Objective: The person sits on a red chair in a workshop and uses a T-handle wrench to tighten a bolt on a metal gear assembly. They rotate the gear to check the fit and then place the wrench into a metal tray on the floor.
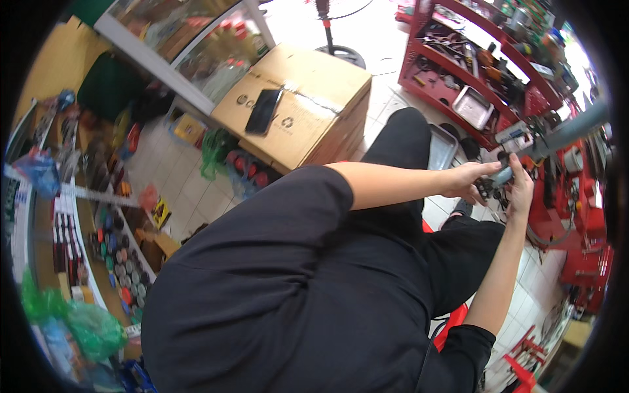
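At the right, both hands meet at the near end of a thick grey-blue tube (576,128), which runs up toward the right rim. Small dark parts (485,188) sit at that end. My left hand (468,180) reaches across from the left, its fingers closed on these dark parts. From below comes my right hand (521,190), thumb up, its fingers closed around the tube's end beside the left fingertips. The fingers partly cover the dark parts, so their exact kind cannot be made out.
Red tool shelves (452,62) with hand tools and a metal tray (473,107) stand beyond the hands. Another silver tray (443,147) lies by my knee. A cardboard box (327,72) bears a black phone (264,111). At left, a shelf holds several spray cans (128,275).
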The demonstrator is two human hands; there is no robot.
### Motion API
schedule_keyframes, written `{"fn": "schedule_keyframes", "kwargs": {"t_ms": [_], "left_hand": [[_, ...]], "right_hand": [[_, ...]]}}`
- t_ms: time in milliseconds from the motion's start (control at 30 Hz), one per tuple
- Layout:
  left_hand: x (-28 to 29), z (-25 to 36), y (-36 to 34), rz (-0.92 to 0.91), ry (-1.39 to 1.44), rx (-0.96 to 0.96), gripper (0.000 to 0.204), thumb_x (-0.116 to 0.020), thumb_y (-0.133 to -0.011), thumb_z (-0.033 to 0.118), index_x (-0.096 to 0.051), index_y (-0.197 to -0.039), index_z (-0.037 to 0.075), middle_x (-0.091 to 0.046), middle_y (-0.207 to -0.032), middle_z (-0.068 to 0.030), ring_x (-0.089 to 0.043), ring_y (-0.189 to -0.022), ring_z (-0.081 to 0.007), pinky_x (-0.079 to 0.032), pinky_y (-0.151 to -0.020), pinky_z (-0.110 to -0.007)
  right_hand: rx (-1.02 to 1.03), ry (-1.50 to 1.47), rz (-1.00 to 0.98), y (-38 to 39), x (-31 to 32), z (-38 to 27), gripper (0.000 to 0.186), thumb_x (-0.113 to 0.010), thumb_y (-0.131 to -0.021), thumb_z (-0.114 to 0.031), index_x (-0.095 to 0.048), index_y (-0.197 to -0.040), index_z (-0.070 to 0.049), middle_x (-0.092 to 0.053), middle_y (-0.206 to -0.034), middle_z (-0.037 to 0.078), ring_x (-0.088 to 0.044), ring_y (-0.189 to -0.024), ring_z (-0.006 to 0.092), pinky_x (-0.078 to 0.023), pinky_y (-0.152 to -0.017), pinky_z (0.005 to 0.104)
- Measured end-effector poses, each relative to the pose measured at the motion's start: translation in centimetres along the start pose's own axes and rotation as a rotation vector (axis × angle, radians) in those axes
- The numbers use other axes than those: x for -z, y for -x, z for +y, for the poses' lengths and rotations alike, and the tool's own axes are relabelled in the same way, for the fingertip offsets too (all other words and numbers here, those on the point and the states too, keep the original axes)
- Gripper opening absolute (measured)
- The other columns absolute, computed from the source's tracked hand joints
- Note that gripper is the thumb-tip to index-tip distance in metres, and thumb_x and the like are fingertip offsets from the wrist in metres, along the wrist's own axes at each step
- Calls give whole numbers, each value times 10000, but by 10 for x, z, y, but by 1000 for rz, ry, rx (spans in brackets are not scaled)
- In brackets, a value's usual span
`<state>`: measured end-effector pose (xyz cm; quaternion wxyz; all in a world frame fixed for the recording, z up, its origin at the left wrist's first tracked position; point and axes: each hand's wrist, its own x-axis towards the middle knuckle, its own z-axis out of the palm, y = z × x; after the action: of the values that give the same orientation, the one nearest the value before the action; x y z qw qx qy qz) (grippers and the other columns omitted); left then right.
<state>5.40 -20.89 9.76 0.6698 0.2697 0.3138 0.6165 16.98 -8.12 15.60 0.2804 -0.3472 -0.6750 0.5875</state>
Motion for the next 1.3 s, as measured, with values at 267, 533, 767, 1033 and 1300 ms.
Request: {"fn": "schedule_keyframes", "kwargs": {"t_ms": [267,533,767,1033,1300], "left_hand": [[33,-14,-30,423,-387,-45,535,-800,-684,311,-603,-1015,-60,-664,-764,-128,-679,-654,-194,-569,-552,-329],[64,-68,-38,965,-766,-28,616,-704,-690,539,-677,-817,-63,-679,-765,-185,-682,-704,-257,-523,-697,-388],[81,-75,-35,795,-233,117,517,-652,-772,536,-678,-872,29,-646,-787,-84,-606,-651,-186,-458,-572,-319],[73,-73,-38,516,77,291,510,-516,-877,527,-590,-1181,124,-595,-1203,-115,-556,-1118,-280,-427,-945,-464],[58,-67,-33,513,-355,493,751,-306,-845,758,-581,-1218,167,-648,-1012,-84,-580,-784,-237,-437,-723,-442]], "right_hand": [[-347,-61,10,-43,-19,72,835,-505,-750,-809,-633,-1043,-38,-649,-931,97,-599,-753,172,-421,-690,359],[-513,123,-155,10,-50,152,814,-306,-892,-731,-435,-1331,-58,-610,-1113,225,-650,-908,342,-494,-786,478],[311,862,-7,47,-68,122,633,-706,-757,-285,-431,-1285,-68,-641,-1005,187,-641,-911,364,-509,-760,452],[533,1274,148,57,-76,122,448,-594,-774,-123,-459,-1194,-45,-575,-959,128,-607,-868,300,-475,-713,433],[472,1305,223,53,-64,131,258,-557,-798,-159,-550,-1037,-62,-627,-844,109,-644,-765,295,-452,-675,442]]}}
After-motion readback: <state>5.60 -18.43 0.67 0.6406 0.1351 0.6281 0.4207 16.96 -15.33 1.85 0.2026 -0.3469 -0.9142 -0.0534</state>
